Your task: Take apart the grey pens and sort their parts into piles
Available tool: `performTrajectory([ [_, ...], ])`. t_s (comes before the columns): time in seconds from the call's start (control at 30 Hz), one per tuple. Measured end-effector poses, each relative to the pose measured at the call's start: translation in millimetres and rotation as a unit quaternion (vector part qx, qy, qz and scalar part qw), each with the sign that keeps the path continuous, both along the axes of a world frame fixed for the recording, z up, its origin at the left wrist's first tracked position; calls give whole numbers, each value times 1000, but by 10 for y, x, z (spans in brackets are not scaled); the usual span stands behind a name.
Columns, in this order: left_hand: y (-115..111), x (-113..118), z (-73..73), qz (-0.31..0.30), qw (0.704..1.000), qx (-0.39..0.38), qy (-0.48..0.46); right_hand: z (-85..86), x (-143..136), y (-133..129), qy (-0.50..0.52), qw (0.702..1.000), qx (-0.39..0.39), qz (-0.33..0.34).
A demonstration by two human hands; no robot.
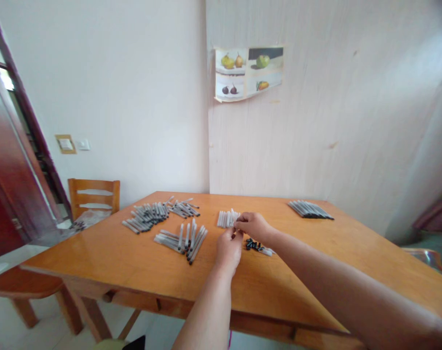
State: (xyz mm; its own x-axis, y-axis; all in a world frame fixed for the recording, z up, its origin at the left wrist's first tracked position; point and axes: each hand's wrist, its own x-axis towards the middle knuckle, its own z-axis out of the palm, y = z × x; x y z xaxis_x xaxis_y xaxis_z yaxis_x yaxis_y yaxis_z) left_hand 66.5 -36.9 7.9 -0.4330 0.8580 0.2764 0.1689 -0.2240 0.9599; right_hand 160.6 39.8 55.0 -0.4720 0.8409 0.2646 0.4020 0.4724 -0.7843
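My left hand and my right hand meet over the middle of the table, both closed in a pinch. Whatever their fingertips hold is small and mostly hidden. Just beyond them lies a row of short whitish translucent tubes, perhaps pen caps. Close under my right wrist is a small heap of black pieces, with a few clear tubes beside it. Left of my left hand, grey pens with black ends lie in a loose, overlapping group.
On the wooden table, a large pile of pens and a smaller one lie at the back left. A neat row of pens sits back right. A chair stands left; fruit pictures hang on the wall.
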Motion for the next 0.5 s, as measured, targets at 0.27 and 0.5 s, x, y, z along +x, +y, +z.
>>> performTrajectory([
  [0.27, 54, -100, -7, 134, 976, 27, -169, 35, -84, 262, 3, 989, -100, -107],
  [0.5, 66, -188, -1, 189, 940, 47, -282, -15, -287, 632, -89, 980, -71, -161],
])
